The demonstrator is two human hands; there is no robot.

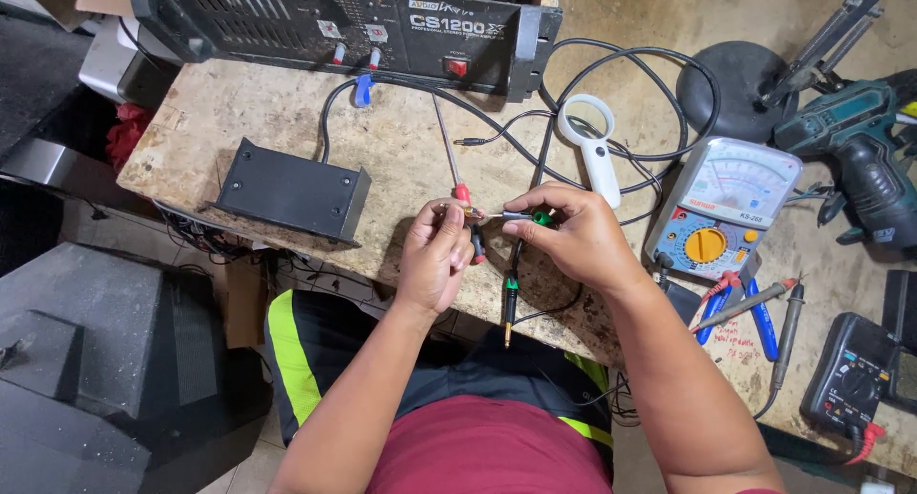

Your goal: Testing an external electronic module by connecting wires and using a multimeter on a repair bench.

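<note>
green-banded plug pinched in right hand, left hand closed on small metal connector tip, both just in front of the red-handled screwdriver

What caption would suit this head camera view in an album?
Left hand and right hand hold a green-ringed audio plug above a worn workbench.
</note>
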